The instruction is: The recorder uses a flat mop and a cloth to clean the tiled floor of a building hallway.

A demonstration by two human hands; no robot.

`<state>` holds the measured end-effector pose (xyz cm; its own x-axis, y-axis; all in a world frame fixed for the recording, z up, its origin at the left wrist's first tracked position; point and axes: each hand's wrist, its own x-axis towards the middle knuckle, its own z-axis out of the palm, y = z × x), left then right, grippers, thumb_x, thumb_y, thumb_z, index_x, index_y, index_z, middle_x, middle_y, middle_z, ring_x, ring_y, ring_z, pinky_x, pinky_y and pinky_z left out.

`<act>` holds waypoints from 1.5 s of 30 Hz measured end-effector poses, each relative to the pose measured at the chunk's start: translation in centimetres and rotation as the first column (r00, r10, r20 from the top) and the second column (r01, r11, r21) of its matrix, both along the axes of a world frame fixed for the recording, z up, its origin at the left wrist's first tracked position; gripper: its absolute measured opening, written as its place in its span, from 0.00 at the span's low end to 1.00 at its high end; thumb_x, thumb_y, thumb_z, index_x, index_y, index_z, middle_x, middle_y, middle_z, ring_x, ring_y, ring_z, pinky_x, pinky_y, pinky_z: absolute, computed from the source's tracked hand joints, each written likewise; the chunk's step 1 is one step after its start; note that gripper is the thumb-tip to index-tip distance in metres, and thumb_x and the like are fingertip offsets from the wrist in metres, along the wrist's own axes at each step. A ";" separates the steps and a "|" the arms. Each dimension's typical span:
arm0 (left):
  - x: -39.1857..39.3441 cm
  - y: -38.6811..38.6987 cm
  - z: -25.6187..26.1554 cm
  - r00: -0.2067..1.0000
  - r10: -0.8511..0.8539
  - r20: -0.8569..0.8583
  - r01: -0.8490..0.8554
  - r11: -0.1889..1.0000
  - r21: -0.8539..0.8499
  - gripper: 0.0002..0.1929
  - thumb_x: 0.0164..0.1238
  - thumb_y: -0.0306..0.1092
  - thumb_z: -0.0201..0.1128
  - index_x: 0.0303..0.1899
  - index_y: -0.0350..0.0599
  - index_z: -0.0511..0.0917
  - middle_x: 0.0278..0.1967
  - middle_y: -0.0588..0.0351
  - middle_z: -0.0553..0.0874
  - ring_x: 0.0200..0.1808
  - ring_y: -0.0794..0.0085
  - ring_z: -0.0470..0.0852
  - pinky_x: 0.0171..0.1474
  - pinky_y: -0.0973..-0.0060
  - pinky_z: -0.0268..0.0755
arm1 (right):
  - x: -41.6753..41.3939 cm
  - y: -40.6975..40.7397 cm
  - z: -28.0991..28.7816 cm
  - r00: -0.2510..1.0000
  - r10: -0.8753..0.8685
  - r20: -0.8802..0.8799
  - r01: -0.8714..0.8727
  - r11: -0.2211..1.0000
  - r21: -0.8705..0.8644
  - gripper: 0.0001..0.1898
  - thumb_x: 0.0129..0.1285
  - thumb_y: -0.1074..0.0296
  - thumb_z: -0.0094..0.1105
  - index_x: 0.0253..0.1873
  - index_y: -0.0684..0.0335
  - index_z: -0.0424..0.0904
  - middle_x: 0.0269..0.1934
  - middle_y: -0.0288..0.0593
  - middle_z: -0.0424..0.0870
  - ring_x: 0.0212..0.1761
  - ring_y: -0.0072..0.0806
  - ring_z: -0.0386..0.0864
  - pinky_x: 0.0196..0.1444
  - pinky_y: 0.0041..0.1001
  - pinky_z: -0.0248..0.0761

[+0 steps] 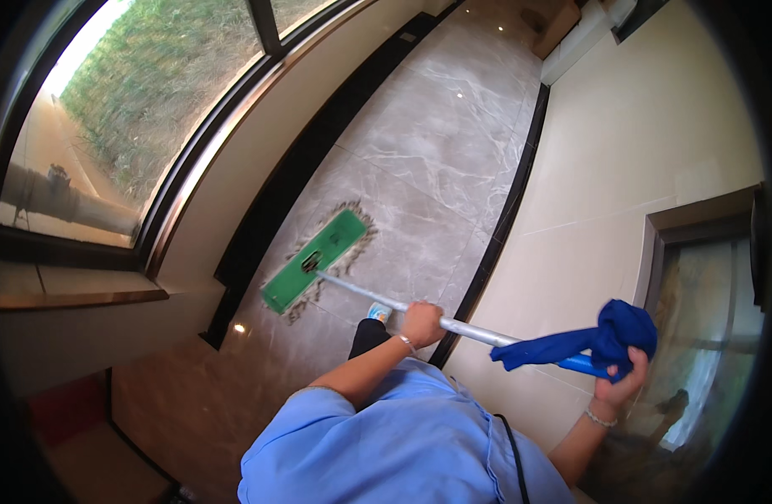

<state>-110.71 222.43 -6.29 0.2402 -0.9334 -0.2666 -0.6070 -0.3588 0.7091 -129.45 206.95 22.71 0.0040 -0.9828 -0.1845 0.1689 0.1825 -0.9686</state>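
A flat mop with a green head (316,259) and a grey fringe lies on the marbled tile floor, left of centre. Its metal pole (474,330) slants down to the right across my front. My left hand (422,324) is closed around the middle of the pole. At the pole's blue upper end, my right hand (624,378) grips the handle together with a dark blue cloth (626,327). One end of the cloth hangs along the pole; part of the handle is hidden under it.
A black skirting strip (335,126) edges the floor below the window (146,94) on the left. Another dark strip (518,195) runs along the beige wall (600,164) at right. A framed glass panel (707,327) is set there. My shoe (379,312) stands near the mop.
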 end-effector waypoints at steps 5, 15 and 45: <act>0.8 10.9 -2.4 0.973 0.223 0.052 -0.227 0.971 0.073 0.06 0.44 0.36 0.62 0.21 0.45 0.80 0.25 0.45 0.82 0.33 0.51 0.81 0.41 0.59 0.72 | 1.8 5.7 -4.6 0.995 0.096 -0.019 -0.094 0.992 0.082 0.14 0.48 0.71 0.51 0.41 0.64 0.77 0.33 0.37 0.79 0.22 0.18 0.71 0.13 0.14 0.55; -0.7 33.2 -6.5 0.858 0.465 0.216 -0.495 0.862 0.110 0.04 0.43 0.33 0.62 0.18 0.46 0.78 0.24 0.46 0.81 0.32 0.50 0.79 0.38 0.57 0.71 | -0.1 23.2 -13.8 0.637 0.432 -0.638 -0.770 0.351 -0.532 0.20 0.54 0.83 0.58 0.53 0.73 0.69 0.59 0.52 0.62 0.30 0.25 0.77 0.28 0.22 0.74; 3.4 7.8 -1.2 0.952 -0.303 0.041 0.305 0.932 -0.194 0.08 0.41 0.36 0.64 0.27 0.49 0.79 0.30 0.54 0.81 0.43 0.59 0.78 0.48 0.63 0.64 | -5.1 32.1 -5.0 0.784 -0.553 -0.281 0.494 0.831 -0.256 0.09 0.55 0.74 0.50 0.40 0.67 0.77 0.41 0.39 0.76 0.41 0.22 0.72 0.24 0.15 0.66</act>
<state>-107.26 230.20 -7.49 -0.0615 -0.9956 -0.0700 -0.6726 -0.0105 0.7399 -134.52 239.00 17.74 -0.5518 -0.8302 0.0794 -0.1400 -0.0016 -0.9901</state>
